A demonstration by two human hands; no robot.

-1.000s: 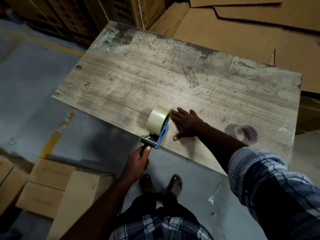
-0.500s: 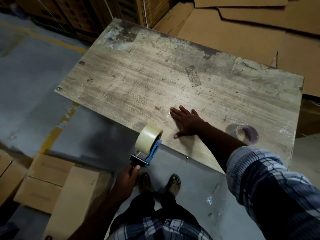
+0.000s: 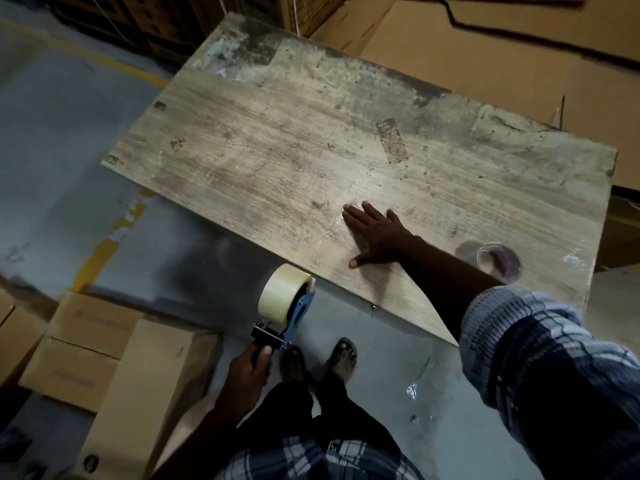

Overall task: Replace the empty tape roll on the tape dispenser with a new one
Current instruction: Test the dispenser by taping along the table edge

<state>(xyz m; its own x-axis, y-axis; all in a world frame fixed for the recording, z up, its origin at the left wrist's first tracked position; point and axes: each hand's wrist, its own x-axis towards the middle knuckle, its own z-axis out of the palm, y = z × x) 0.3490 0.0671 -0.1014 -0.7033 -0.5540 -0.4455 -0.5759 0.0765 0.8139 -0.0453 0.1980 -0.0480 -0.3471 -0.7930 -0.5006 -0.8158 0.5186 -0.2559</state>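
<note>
Tape dispenser with a blue metal frame (image 3: 298,315) and a black handle hangs just off the near edge of the worn, pale wooden table (image 3: 277,150), over the grey concrete floor (image 3: 69,168). A full roll of cream-clear packing tape (image 3: 281,293) sits on it, with the roll's top close against the table edge. I can make out no brand or label on the dispenser or the roll. The faint print on the brown cardboard boxes (image 3: 83,351) on the floor is too blurred to read.

The left hand (image 3: 251,372) has its fingers wrapped round the handle from below, thumb up near the frame. The right hand (image 3: 375,237) lies palm down on the table with fingers straight and slightly spread, holding nothing, and its arm reaches out from a blue-and-white checked sleeve (image 3: 526,341). A glossy clear strip (image 3: 329,237) shows on the wood just beside those fingers. A spent, almost bare tape ring (image 3: 498,259) lies flat near the table's right corner, beyond the forearm.
</note>
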